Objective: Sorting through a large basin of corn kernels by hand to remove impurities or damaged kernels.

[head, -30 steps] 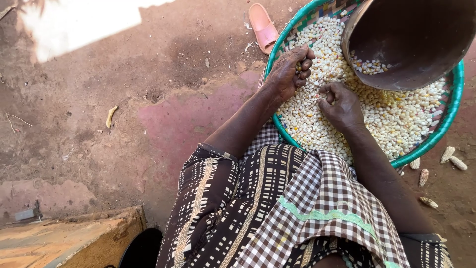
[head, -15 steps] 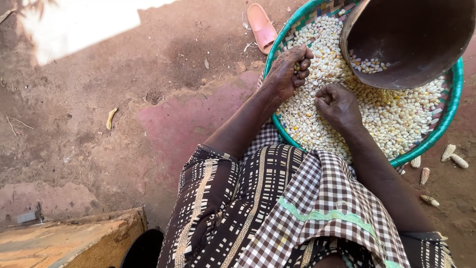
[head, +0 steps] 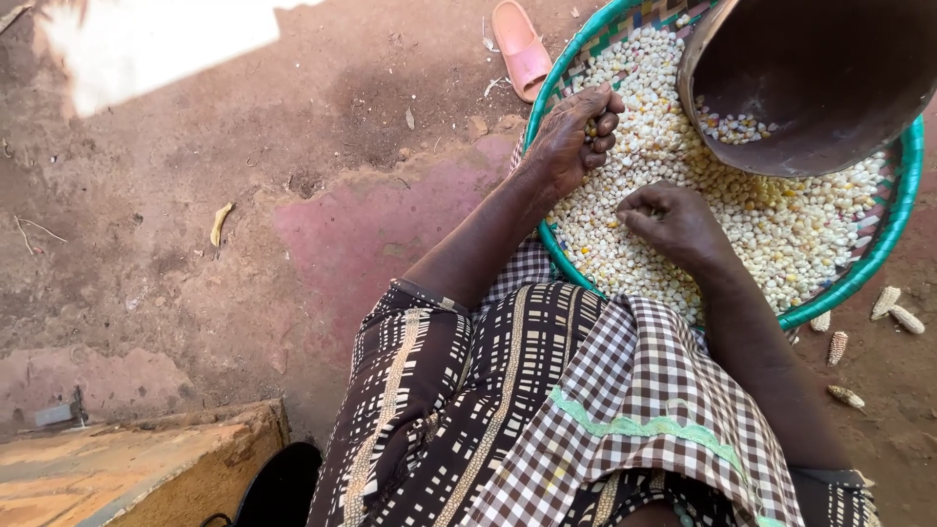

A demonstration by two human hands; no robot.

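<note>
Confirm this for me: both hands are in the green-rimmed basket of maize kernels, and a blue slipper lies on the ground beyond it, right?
Not quite. The head view shows the slipper is pink, not blue. The rest holds: the left hand and right hand are in the green-rimmed basket of maize kernels.

brown bowl (head: 820, 88) crowding tray's (head: 883, 254) far side, open kernels (head: 781, 234) nearer

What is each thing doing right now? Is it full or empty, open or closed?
Basket: green-rimmed, on the ground, filled with loose kernels.
Corn kernels: pale, spread across the basket.
Brown bowl: tilted over the basket, almost empty, a few kernels inside.
Left hand: curled closed, pinching kernels.
Right hand: closed fist, resting on the kernels.
Corn cobs: stripped, lying on the dirt.
Pink sandal: lying on the ground.
</note>
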